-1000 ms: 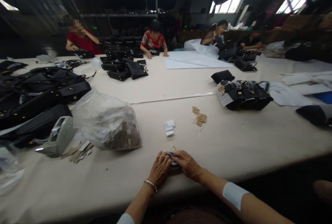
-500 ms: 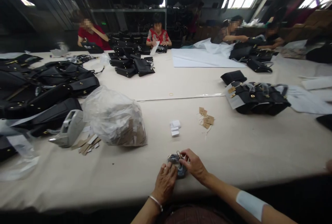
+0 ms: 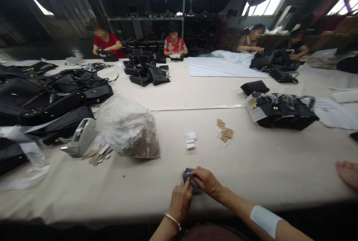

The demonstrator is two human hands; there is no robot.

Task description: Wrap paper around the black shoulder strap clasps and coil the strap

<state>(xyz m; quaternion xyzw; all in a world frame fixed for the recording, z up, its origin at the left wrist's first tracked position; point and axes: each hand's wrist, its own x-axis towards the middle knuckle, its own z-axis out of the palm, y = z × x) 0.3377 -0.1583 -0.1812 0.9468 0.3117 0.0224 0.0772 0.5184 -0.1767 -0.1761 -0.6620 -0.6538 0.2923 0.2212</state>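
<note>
Small dark grey-blue bundle with a gold metal clip sat on the pale surface at the near edge, centre, pinned between both hands. Left hand came at it from the near side, fingers curled shut at the clip. Right hand lay on its right side, fingers closed over it. Both were touching it, neither nearer. The bundle was too small to read a long axis. Farther out lay small white folded paper pieces and brown card tags. A clear plastic bag of paper scraps and a grey tape dispenser lay well to the left. Black leather bags lay far right. Nothing crowded the hands.
</note>
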